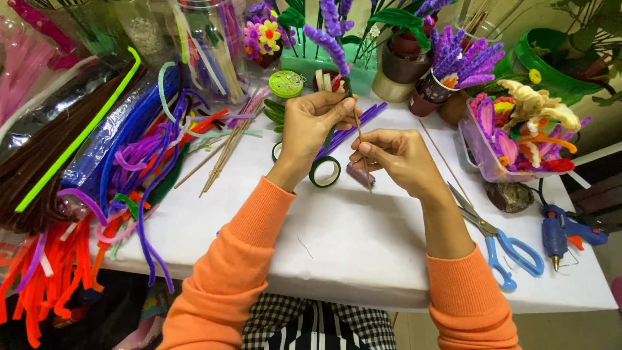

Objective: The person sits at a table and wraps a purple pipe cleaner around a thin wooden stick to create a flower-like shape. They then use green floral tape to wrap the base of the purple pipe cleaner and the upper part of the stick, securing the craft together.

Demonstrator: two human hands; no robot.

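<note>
While both hands work above the white counter (363, 240), a thin wooden stick (360, 139) stands over the green tape roll (324, 172) | left hand (311, 123): fingers pinching stick top | right hand (395, 155): fingers pinching stick lower | blue-handled scissors (495, 236) right of roll

There is just the one camera, worn on the person's head, looking steeply down and forward over the white table (363, 240). It sits close: both orange sleeves run up from the bottom edge, and the left hand (311, 123) and right hand (395, 159) meet near the middle of the view. The near table edge and a checked lap show at the bottom; the far side, crowded with pots, reaches the top edge. No second view overlaps it.
</note>
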